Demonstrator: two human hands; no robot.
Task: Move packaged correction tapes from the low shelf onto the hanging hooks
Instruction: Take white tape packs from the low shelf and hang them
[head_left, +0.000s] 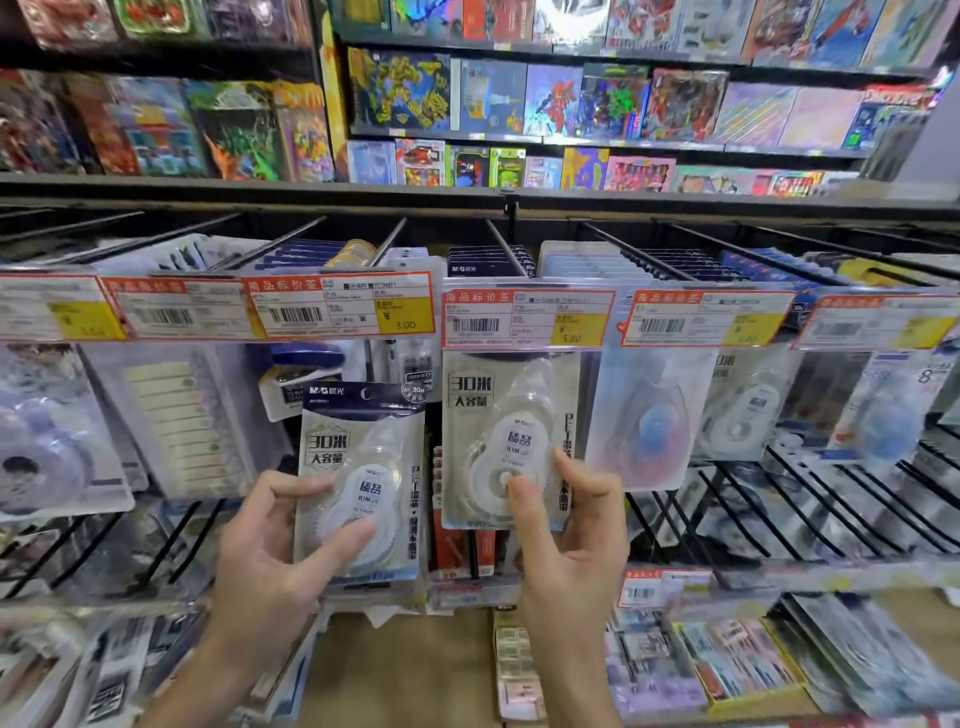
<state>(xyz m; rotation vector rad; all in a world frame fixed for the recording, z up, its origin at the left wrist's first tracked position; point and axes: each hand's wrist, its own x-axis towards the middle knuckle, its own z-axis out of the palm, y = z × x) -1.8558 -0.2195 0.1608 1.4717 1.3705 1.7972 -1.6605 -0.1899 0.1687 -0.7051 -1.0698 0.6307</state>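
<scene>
Clear-plastic correction tape pack (358, 483) pinched in left hand (270, 551) fingers, right hand (566, 525) fingers gripping hung pack (506, 441) (thumb in front)

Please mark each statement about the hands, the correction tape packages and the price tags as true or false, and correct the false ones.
1. The left hand holds a correction tape package. True.
2. The right hand is empty and hangs away from the display. False: it grips a second package of the same design, just below a price tag.
3. The left package's hang hole is already on a hook. False: its dark top edge is free, below the tag row.
4. The yellow field of the price tag above the left package reads 3.00. True.
</scene>
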